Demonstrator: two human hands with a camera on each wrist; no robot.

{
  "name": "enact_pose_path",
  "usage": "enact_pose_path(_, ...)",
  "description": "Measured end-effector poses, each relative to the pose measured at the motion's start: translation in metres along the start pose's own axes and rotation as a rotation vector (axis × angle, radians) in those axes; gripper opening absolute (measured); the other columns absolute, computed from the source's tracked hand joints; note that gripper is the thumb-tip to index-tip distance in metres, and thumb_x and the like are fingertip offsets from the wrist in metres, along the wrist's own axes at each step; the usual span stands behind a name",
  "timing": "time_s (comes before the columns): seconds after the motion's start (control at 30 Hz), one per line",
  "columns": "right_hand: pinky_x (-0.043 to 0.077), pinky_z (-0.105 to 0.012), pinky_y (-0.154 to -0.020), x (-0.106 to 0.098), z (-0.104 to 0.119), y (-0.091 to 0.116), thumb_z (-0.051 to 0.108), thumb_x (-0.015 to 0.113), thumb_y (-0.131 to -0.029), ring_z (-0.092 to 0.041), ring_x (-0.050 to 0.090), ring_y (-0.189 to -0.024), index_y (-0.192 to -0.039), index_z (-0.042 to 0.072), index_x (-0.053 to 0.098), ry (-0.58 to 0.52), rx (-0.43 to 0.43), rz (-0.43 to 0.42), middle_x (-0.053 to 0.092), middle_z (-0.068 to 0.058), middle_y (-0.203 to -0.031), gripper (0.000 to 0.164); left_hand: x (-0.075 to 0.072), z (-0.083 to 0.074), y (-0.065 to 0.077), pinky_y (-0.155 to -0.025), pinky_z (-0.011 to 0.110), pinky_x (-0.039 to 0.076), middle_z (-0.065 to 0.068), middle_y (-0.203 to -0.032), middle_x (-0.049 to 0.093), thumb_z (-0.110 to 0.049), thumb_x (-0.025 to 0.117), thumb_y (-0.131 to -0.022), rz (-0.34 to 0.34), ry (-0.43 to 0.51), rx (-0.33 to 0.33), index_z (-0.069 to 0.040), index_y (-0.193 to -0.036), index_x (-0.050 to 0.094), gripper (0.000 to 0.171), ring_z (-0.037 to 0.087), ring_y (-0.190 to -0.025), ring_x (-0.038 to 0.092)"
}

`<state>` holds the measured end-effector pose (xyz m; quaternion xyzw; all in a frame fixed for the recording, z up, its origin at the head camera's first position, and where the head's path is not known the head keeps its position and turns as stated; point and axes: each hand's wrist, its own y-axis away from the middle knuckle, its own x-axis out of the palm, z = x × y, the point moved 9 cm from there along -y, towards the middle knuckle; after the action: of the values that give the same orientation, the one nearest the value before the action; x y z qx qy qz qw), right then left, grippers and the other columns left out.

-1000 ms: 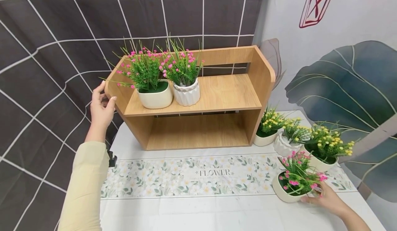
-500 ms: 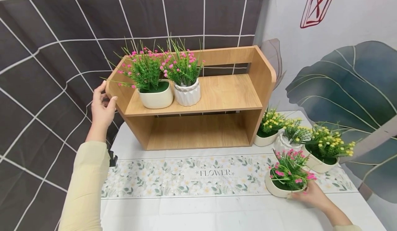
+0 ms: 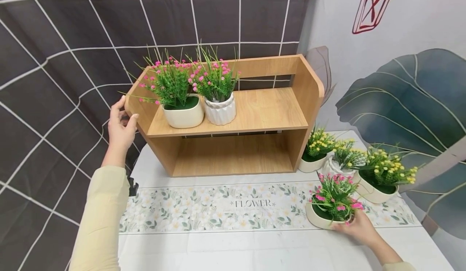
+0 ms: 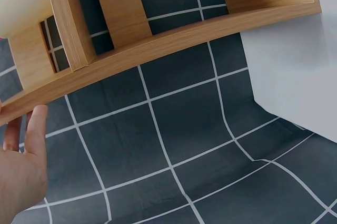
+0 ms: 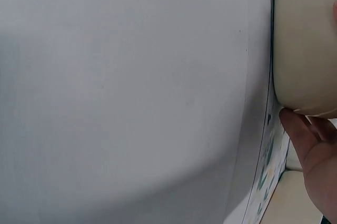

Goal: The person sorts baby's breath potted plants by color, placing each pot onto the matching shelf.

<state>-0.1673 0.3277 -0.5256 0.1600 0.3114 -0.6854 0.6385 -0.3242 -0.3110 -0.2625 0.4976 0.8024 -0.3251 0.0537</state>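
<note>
In the head view my right hand (image 3: pixel 358 227) holds a potted plant with pink flowers (image 3: pixel 333 200) by the right side of its oval cream pot, low over the table's floral band. The right wrist view shows the cream pot (image 5: pixel 305 45), with the thumb against its side. My left hand (image 3: pixel 121 129) touches the left side panel of a two-tier wooden shelf (image 3: pixel 269 105); in the left wrist view the fingers (image 4: pixel 37 129) rest on the panel's outer face. On the upper tier stand a pink-flowered plant in a cream pot (image 3: pixel 183 115) and another in a white fluted pot (image 3: pixel 220 111).
Right of the shelf stand three yellow-flowered plants: one in a cream pot (image 3: pixel 311 164), one in a white pot (image 3: pixel 333 166), and one in a cream pot (image 3: pixel 376 192). A dark grid-patterned curtain (image 3: pixel 214 16) hangs behind. The table (image 3: pixel 233 250) has a white cover.
My right hand has carried the pink-flowered potted plant leftward and slightly away from me. The left hand has kept its place on the shelf's side.
</note>
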Motion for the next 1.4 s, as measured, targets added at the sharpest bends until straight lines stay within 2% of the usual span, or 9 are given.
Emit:
enact_pose_path(0.2, 0.047, -0.016, -0.066, 0.004, 0.001, 0.000, 0.011, 0.088, -0.059, 0.010, 0.050, -0.078, -0.124, -0.011, 0.046, 0.045, 0.115, 0.048, 0.063, -0.025, -0.105, 0.080, 0.001, -0.001, 0.000, -0.061, 0.003, 0.042, 0.014, -0.119, 0.050, 0.001, 0.048, -0.094, 0.001, 0.013, 0.007, -0.015, -0.146, 0.033, 0.056, -0.008, -0.075, 0.045)
enact_pose_path(0.27, 0.048, -0.021, -0.059, 0.005, 0.002, -0.001, 0.012, 0.086, -0.063, 0.005, 0.051, -0.070, -0.128, -0.013, 0.040, 0.032, 0.155, 0.075, 0.058, -0.033, -0.109, 0.083, 0.002, -0.002, 0.000, -0.062, 0.003, 0.042, 0.016, -0.120, 0.050, 0.001, 0.048, -0.094, 0.002, 0.015, 0.013, -0.014, -0.146, 0.033, 0.056, -0.008, -0.075, 0.045)
enact_pose_path(0.4, 0.047, -0.023, -0.056, 0.005, 0.010, -0.005, 0.014, 0.081, -0.072, -0.031, 0.058, -0.085, -0.136, -0.015, 0.024, 0.000, 0.215, 0.129, 0.044, -0.039, -0.122, 0.090, 0.001, -0.002, -0.001, -0.061, 0.003, 0.042, 0.017, -0.120, 0.050, 0.001, 0.049, -0.094, 0.002, 0.014, 0.018, -0.015, -0.146, 0.033, 0.056, -0.007, -0.076, 0.046)
enact_pose_path(0.5, 0.050, -0.022, -0.061, 0.002, 0.019, -0.011, 0.015, 0.080, -0.075, -0.040, 0.052, -0.103, -0.140, -0.013, 0.020, -0.014, 0.225, 0.143, 0.035, -0.039, -0.132, 0.092, 0.000, -0.003, -0.001, -0.061, 0.003, 0.042, 0.018, -0.120, 0.050, 0.001, 0.049, -0.094, -0.004, 0.015, 0.022, -0.015, -0.146, 0.033, 0.056, -0.007, -0.076, 0.046)
enact_pose_path(0.6, 0.052, -0.024, -0.059, -0.002, 0.026, -0.015, 0.012, 0.079, -0.075, -0.025, 0.062, -0.084, -0.141, -0.011, 0.018, -0.060, 0.235, 0.143, 0.032, -0.039, -0.133, 0.093, 0.001, -0.002, -0.001, -0.062, 0.002, 0.041, 0.021, -0.121, 0.051, 0.001, 0.049, -0.094, -0.006, 0.007, 0.030, -0.014, -0.146, 0.034, 0.056, -0.007, -0.076, 0.045)
enact_pose_path(0.77, 0.049, -0.027, -0.051, -0.011, 0.042, -0.019, 0.012, 0.079, -0.075, -0.002, 0.049, -0.064, -0.138, -0.010, 0.022, -0.036, 0.198, 0.095, 0.038, -0.035, -0.125, 0.088, 0.001, -0.001, 0.000, -0.062, 0.003, 0.040, 0.022, -0.124, 0.051, 0.001, 0.049, -0.094, -0.008, -0.017, 0.023, -0.014, -0.145, 0.034, 0.055, -0.003, -0.078, 0.046)
enact_pose_path(0.97, 0.040, -0.026, -0.047, -0.019, 0.060, -0.027, 0.014, 0.077, -0.078, -0.006, 0.040, -0.056, -0.136, -0.007, 0.021, -0.022, 0.194, 0.066, 0.038, -0.034, -0.120, 0.084, 0.001, 0.000, 0.000, -0.064, 0.005, 0.040, 0.020, -0.125, 0.050, -0.001, 0.049, -0.095, -0.006, -0.024, 0.003, -0.015, -0.146, 0.033, 0.055, 0.002, -0.082, 0.047)
enact_pose_path(1.23, 0.029, -0.026, -0.046, -0.035, 0.091, -0.039, 0.013, 0.080, -0.073, -0.008, 0.028, -0.055, -0.095, 0.001, 0.028, 0.034, 0.128, -0.047, 0.027, -0.009, -0.084, 0.058, -0.001, 0.000, 0.001, -0.064, 0.004, 0.041, 0.021, -0.124, 0.051, 0.000, 0.049, -0.095, -0.011, -0.016, 0.004, -0.016, -0.146, 0.034, 0.056, -0.003, -0.080, 0.045)
enact_pose_path(1.4, 0.029, -0.024, -0.051, -0.039, 0.109, -0.044, 0.015, 0.081, -0.073, -0.009, 0.028, -0.065, -0.096, 0.002, 0.030, 0.034, 0.100, -0.106, 0.027, -0.007, -0.086, 0.058, -0.001, 0.000, 0.001, -0.063, 0.004, 0.040, 0.022, -0.122, 0.051, 0.001, 0.049, -0.094, -0.014, -0.011, 0.018, -0.016, -0.146, 0.034, 0.056, -0.004, -0.079, 0.045)
